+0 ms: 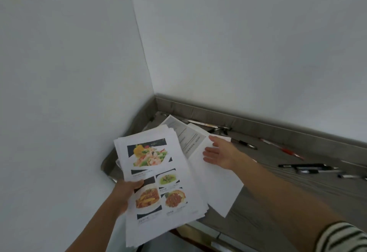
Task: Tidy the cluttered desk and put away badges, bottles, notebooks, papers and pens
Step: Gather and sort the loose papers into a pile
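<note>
My left hand (125, 192) grips a thick stack of papers (156, 180) by its left edge, thumb on top; the top sheet shows colour photos of food dishes. The stack hangs over the desk's left corner. My right hand (220, 154) lies with straight fingers on a blank white sheet (216, 184) resting on the desk to the right of the stack. A printed sheet with grey text (184, 134) pokes out behind them. Several pens lie on the desk: a black marker (303, 166), a red pen (286, 150), and a dark pen (244, 144).
The grey wood-grain desk (278, 202) fits into a corner of white walls, with a raised grey back lip (258, 126). More pens (208, 125) lie along that lip near the corner. Small pen parts (349, 176) sit at the far right.
</note>
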Demonstrator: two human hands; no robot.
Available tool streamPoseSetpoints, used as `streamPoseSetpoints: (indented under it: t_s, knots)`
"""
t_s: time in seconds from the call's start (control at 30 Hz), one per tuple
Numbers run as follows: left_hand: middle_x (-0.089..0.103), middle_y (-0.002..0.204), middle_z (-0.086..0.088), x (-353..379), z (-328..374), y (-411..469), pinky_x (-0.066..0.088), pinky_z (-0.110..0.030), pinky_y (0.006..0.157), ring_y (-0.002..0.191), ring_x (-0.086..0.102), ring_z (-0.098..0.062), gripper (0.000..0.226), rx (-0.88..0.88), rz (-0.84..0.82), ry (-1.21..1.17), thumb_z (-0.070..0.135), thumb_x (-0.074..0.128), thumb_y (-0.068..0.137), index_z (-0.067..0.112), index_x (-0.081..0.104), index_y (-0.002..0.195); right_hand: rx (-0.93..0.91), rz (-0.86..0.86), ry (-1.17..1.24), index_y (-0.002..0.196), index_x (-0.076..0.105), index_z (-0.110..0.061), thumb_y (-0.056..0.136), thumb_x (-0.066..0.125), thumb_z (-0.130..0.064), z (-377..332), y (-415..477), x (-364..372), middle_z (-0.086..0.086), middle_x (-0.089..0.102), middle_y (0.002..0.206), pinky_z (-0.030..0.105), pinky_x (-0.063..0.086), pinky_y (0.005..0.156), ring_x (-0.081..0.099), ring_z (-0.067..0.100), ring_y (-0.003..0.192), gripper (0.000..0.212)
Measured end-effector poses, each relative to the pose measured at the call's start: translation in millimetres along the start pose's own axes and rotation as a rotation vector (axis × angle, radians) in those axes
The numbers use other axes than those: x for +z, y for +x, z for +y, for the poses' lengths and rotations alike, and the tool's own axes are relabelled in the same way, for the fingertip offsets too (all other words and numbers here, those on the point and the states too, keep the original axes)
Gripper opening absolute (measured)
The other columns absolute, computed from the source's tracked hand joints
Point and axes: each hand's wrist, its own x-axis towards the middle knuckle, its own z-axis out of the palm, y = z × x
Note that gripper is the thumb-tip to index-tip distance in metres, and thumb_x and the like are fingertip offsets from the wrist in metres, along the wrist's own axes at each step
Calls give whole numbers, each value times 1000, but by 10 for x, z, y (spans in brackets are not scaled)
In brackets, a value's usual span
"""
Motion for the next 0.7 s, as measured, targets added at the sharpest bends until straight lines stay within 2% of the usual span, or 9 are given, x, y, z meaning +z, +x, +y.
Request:
streamPoseSetpoints:
  t_s: [0.07, 0.23, 0.33, 0.43, 0.5, 0.6, 0.7]
  knots:
    - [73, 99, -19, -33, -29, 14, 57, -49, 73, 88, 70, -39, 28, 17, -26, -8, -5, 64, 85, 7, 65, 109, 18, 3, 15, 122, 46, -4, 91, 69, -26, 29, 115, 157, 25, 60, 117, 39, 57, 63, 64, 34, 90, 45]
    - [71, 106, -22, -94, -39, 41, 52, -61, 85, 95, 69, -41, 34, 10, -100, -22, -2, 65, 84, 5, 63, 117, 24, 15, -77, 112, 57, -6, 94, 62, -27, 183, 321, 519, 20, 69, 95, 24, 50, 48, 67, 26, 70, 28]
    - [71, 108, -22, -118, -27, 47, 54, -59, 83, 96, 69, -41, 35, 5, -134, -21, -3, 63, 85, 6, 63, 119, 16, 75, -200, 102, 66, -6, 92, 64, -29, 222, 379, 691, 14, 70, 84, 21, 40, 45, 59, 17, 55, 25]
    - [71, 107, -20, -124, -23, 56, 56, -56, 80, 95, 70, -39, 36, 9, -146, -22, -3, 63, 85, 8, 63, 119, -13, 148, -418, 83, 68, -8, 89, 68, -26, 212, 400, 784, 10, 65, 70, 19, 30, 43, 49, 14, 50, 19]
    - [72, 106, -19, -134, -18, 54, 55, -57, 81, 95, 70, -39, 36, 4, -145, -27, -3, 64, 85, 10, 63, 119, -79, 159, -480, 85, 68, -7, 89, 68, -18, 196, 396, 805, 11, 63, 69, 17, 28, 39, 48, 15, 50, 12]
    - [72, 107, -19, -193, 31, 63, 51, -62, 87, 96, 69, -39, 35, 1, -145, -55, -3, 65, 83, 11, 65, 116, -306, 141, -555, 92, 66, -10, 94, 58, -8, 32, 324, 730, 8, 63, 76, 20, 31, 39, 51, 16, 57, 8]
    - [70, 111, -19, -284, 132, 97, 47, -62, 93, 102, 67, -39, 39, 29, -165, -131, 0, 67, 79, 11, 65, 117, -498, 107, -863, 76, 61, -10, 94, 54, -2, -369, 197, 513, 3, 51, 67, 23, 34, 49, 44, 13, 57, 21]
